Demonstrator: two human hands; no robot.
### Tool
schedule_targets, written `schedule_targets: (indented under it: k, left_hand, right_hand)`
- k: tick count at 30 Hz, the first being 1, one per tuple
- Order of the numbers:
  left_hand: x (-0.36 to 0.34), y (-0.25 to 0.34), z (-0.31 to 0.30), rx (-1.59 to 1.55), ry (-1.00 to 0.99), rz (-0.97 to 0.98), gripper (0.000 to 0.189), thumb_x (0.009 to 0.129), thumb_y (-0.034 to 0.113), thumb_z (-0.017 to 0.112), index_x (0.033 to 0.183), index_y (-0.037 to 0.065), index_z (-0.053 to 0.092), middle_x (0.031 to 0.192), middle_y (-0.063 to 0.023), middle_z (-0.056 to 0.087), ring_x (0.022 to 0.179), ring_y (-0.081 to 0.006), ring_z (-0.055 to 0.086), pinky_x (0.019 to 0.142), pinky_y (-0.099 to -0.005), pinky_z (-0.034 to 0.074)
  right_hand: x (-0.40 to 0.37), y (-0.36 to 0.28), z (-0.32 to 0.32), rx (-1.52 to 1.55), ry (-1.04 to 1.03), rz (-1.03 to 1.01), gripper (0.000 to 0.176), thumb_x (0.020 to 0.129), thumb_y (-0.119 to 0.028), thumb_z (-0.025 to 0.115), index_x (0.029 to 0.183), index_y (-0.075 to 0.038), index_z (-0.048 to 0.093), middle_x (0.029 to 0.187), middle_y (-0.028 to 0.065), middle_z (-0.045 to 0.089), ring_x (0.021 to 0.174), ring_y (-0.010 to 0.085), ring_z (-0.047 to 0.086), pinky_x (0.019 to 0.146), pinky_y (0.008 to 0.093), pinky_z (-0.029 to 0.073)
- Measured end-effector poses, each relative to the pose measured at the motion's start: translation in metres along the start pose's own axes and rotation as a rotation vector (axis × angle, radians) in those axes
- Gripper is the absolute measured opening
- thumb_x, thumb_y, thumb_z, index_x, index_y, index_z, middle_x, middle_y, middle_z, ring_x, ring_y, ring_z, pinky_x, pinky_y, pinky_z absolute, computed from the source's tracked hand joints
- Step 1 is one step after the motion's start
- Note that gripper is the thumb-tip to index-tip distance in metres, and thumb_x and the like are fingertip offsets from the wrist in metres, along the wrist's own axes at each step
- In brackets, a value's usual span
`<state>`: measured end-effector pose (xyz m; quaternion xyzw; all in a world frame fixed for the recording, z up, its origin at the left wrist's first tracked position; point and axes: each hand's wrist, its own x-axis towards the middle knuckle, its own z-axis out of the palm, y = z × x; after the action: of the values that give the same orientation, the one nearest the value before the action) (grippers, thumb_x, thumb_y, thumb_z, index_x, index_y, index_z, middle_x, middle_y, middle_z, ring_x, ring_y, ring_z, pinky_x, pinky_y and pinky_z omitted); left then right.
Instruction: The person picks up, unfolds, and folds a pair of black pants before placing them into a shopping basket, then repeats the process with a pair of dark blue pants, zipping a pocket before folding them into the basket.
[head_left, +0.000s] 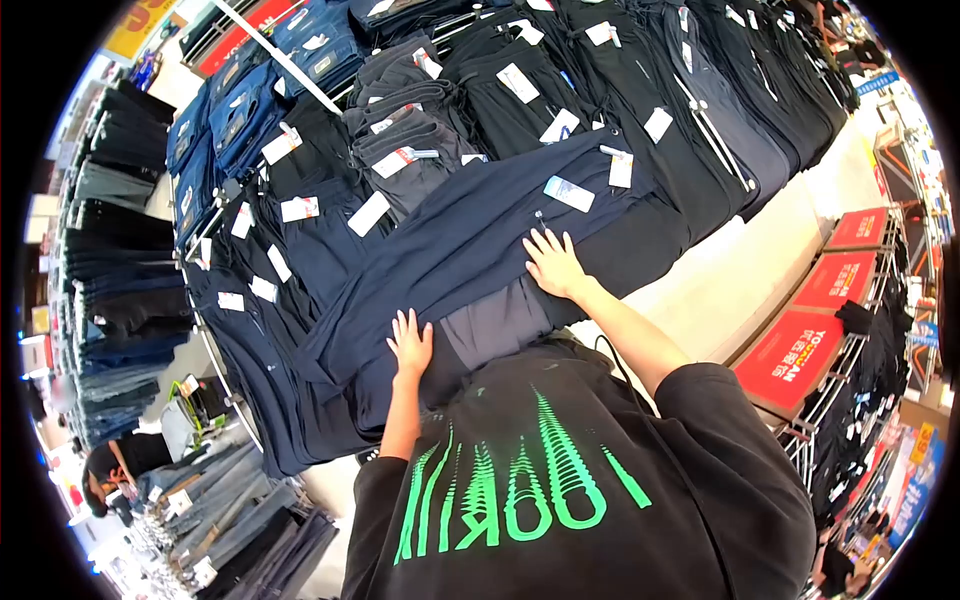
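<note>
Dark navy trousers (450, 230) lie spread diagonally over a display of folded clothes, with white and blue tags near their upper right end. My left hand (410, 345) rests flat on the lower edge of the navy trousers, its fingers apart. To the right, my right hand (555, 264) lies with spread fingers on the cloth, just below a small pale fastening. Between and below my hands, a grey garment (495, 322) shows at the display's near edge. Neither hand grips anything.
Folded blue jeans (240, 120) and grey trousers (415, 110) are stacked behind. Black trousers (650, 90) with tags lie at the upper right. Red boxes (795, 355) line a rack on the right. Hanging trousers (120, 260) stand left, with another person (130, 460) bending at lower left.
</note>
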<state>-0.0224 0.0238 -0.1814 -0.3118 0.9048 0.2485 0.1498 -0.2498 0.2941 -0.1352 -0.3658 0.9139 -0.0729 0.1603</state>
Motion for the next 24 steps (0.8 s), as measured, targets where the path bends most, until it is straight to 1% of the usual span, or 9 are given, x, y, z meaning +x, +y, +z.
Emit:
schedule_targets:
  k: [3, 11, 15, 17, 19, 20, 21, 22, 24]
  left_hand:
    - [0.002, 0.008, -0.008, 0.015, -0.058, -0.059, 0.064, 0.09, 0.045, 0.044, 0.143, 0.013, 0.025, 0.151, -0.0122, 0.011, 0.139, -0.033, 0.008, 0.105, -0.0616, 0.01]
    - [0.003, -0.006, -0.017, 0.081, 0.027, -0.086, 0.066, 0.09, 0.05, 0.042, 0.143, 0.016, 0.024, 0.151, -0.0114, 0.012, 0.139, -0.0329, 0.009, 0.102, -0.0649, 0.015]
    - [0.006, -0.012, -0.017, 0.194, 0.084, -0.027, 0.06, 0.091, 0.048, 0.039, 0.142, 0.018, 0.028, 0.149, -0.012, 0.017, 0.138, -0.0325, 0.014, 0.1, -0.0635, 0.023]
    - [0.01, -0.016, -0.019, 0.259, 0.108, 0.026, 0.055, 0.092, 0.046, 0.039, 0.139, 0.017, 0.034, 0.147, -0.0135, 0.024, 0.135, -0.0328, 0.021, 0.099, -0.0585, 0.029]
    - [0.013, -0.027, -0.013, 0.296, 0.255, 0.156, 0.043, 0.093, 0.038, 0.043, 0.128, 0.013, 0.05, 0.137, -0.0157, 0.04, 0.124, -0.0329, 0.04, 0.093, -0.0479, 0.04]
    - [0.015, -0.034, -0.01, 0.308, 0.285, 0.197, 0.04, 0.091, 0.035, 0.046, 0.123, 0.012, 0.054, 0.13, -0.0149, 0.045, 0.116, -0.0319, 0.045, 0.089, -0.0453, 0.042]
    - [0.013, -0.032, -0.012, 0.324, 0.316, 0.235, 0.036, 0.09, 0.032, 0.049, 0.118, 0.011, 0.058, 0.123, -0.0141, 0.051, 0.108, -0.0309, 0.051, 0.084, -0.0427, 0.044]
    - [0.011, -0.029, -0.014, 0.29, 0.366, 0.285, 0.03, 0.088, 0.027, 0.053, 0.109, 0.009, 0.062, 0.106, -0.0113, 0.056, 0.093, -0.0275, 0.055, 0.077, -0.0393, 0.046]
    - [0.004, -0.021, -0.015, 0.264, 0.355, 0.262, 0.024, 0.086, 0.023, 0.055, 0.103, 0.007, 0.059, 0.096, -0.0117, 0.054, 0.09, -0.0287, 0.055, 0.074, -0.0399, 0.046]
  right_hand:
    - [0.001, -0.026, 0.003, -0.089, -0.137, -0.013, 0.057, 0.092, -0.04, 0.039, 0.137, -0.006, 0.035, 0.147, 0.0131, 0.024, 0.136, 0.0345, 0.017, 0.109, 0.0527, 0.011]
    - [-0.008, -0.056, 0.015, -0.261, -0.218, -0.023, 0.058, 0.089, -0.031, 0.044, 0.138, -0.002, 0.032, 0.146, 0.015, 0.025, 0.135, 0.0322, 0.021, 0.11, 0.0455, 0.016]
    - [-0.019, -0.054, 0.017, -0.181, -0.12, -0.055, 0.052, 0.085, -0.027, 0.048, 0.131, -0.002, 0.042, 0.139, 0.0139, 0.037, 0.129, 0.0281, 0.034, 0.105, 0.0417, 0.025]
    - [-0.028, -0.051, 0.026, -0.211, 0.109, -0.125, 0.041, 0.083, -0.026, 0.05, 0.117, -0.003, 0.054, 0.125, 0.0115, 0.051, 0.115, 0.024, 0.047, 0.092, 0.0381, 0.035]
    - [-0.034, -0.052, 0.021, -0.194, 0.107, -0.155, 0.032, 0.083, -0.025, 0.051, 0.105, -0.005, 0.059, 0.111, 0.0089, 0.058, 0.102, 0.0227, 0.054, 0.085, 0.0372, 0.037]
    - [-0.034, -0.047, 0.028, -0.184, 0.201, -0.211, 0.025, 0.082, -0.024, 0.051, 0.095, -0.006, 0.062, 0.099, 0.0071, 0.061, 0.092, 0.0221, 0.057, 0.08, 0.0367, 0.038]
    - [-0.034, -0.044, 0.024, -0.115, 0.118, -0.222, 0.024, 0.082, -0.023, 0.051, 0.096, -0.007, 0.062, 0.095, 0.0073, 0.061, 0.09, 0.0241, 0.057, 0.08, 0.0369, 0.038]
    - [-0.033, -0.039, 0.019, -0.004, 0.115, -0.221, 0.022, 0.082, -0.022, 0.052, 0.095, -0.008, 0.062, 0.096, 0.0077, 0.06, 0.091, 0.0247, 0.056, 0.081, 0.0374, 0.038]
    - [-0.033, -0.022, 0.001, 0.105, 0.181, -0.203, 0.02, 0.081, -0.02, 0.054, 0.095, -0.008, 0.062, 0.098, 0.0084, 0.058, 0.094, 0.0259, 0.054, 0.081, 0.0387, 0.038]
